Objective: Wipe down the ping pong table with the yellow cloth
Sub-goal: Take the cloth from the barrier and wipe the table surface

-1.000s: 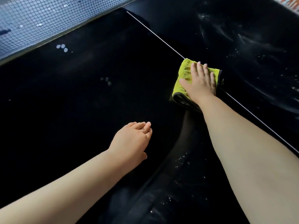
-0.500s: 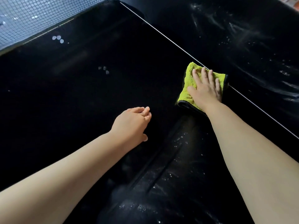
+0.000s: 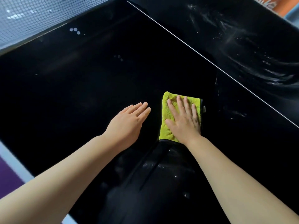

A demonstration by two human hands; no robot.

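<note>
head | right grip [image 3: 182, 122] spread flat atop yellow cloth [image 3: 166, 134] | left grip [image 3: 129, 120] flat beside, perhaps touching ping pong table [image 3: 97, 78]

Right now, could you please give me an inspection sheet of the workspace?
Surface: black ping pong table, glossy; wet streaks beyond the white line, droplets near the front.
Job's things: yellow cloth, folded, flat on the table, on the near side of the line.
Clutter: nothing seen.
Grips: right hand open, palm and straight fingers pressing on the cloth; left hand open, fingers straight, beside the cloth and apart from it; contact with the table cannot be told.
Cables: nothing seen.
Surroundings: net at far left; purple floor at lower left.
</note>
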